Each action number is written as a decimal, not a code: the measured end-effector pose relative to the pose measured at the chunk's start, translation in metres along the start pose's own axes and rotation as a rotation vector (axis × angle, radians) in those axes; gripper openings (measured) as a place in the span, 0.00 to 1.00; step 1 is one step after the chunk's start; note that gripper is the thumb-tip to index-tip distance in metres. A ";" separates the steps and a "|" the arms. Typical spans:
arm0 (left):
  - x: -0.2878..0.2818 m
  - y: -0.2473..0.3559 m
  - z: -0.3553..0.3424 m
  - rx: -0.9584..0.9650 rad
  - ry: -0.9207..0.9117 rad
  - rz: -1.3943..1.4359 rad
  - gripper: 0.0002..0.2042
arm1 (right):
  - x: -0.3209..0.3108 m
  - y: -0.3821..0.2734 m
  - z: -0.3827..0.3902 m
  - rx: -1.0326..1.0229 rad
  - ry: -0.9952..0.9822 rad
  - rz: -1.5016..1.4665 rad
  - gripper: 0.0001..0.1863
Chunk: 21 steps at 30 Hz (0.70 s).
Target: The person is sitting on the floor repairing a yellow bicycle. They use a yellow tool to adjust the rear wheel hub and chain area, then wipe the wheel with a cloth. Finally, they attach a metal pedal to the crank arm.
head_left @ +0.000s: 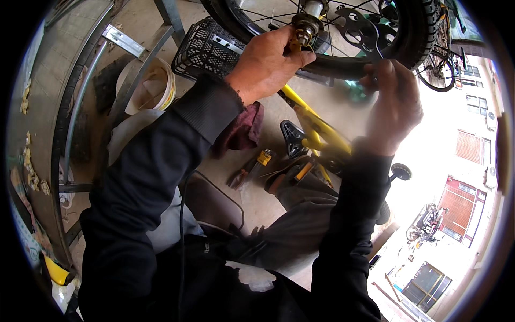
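A spoked wheel with a black tire (426, 32) stands at the top, its metal hub (308, 27) jutting toward me. My left hand (271, 64) is closed around the hub's end, with the thumb and fingers at the brass-coloured axle parts. To the right, my right hand (394, 99) is closed on a slim silver wrench (377, 45). The wrench reaches up over the wheel, in front of the spokes. Motion blurs the right hand a little. Below the wheel is a yellow bicycle frame (316, 123) with a black pedal (401, 172).
A black basket (201, 45) and a white bucket (155, 86) stand left of the wheel, beside a metal rack (129, 80). Beneath my arms lie a dark red cloth (247, 126), yellow-handled pliers (263, 158) and a black saddle-shaped part (292, 137). Parked bicycles (437, 70) stand outside.
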<state>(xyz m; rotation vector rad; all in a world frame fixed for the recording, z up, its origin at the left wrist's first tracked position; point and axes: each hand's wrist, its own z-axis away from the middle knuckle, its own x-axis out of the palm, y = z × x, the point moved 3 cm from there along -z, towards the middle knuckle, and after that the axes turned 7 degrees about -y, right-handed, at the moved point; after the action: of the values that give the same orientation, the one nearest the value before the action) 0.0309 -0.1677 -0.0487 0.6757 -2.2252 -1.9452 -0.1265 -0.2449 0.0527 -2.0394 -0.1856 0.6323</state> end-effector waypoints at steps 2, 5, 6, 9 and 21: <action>0.001 0.001 0.001 -0.012 0.006 -0.023 0.16 | -0.003 0.005 -0.001 0.045 -0.057 0.006 0.05; 0.000 0.002 0.001 -0.046 -0.008 -0.020 0.15 | -0.003 0.012 0.001 0.114 -0.136 0.039 0.04; 0.000 0.003 0.002 -0.043 -0.006 -0.003 0.15 | -0.003 0.012 0.001 0.125 -0.162 0.061 0.04; 0.001 0.004 0.003 -0.027 0.005 0.023 0.14 | 0.000 0.011 0.001 0.150 -0.227 0.121 0.04; 0.000 0.004 0.004 -0.018 0.018 -0.056 0.15 | 0.009 -0.007 -0.021 0.183 -0.396 0.362 0.06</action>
<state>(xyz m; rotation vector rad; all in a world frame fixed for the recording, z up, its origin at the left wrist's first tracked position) 0.0283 -0.1633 -0.0455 0.7584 -2.1991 -1.9736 -0.1072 -0.2532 0.0637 -1.7659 0.0145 1.2331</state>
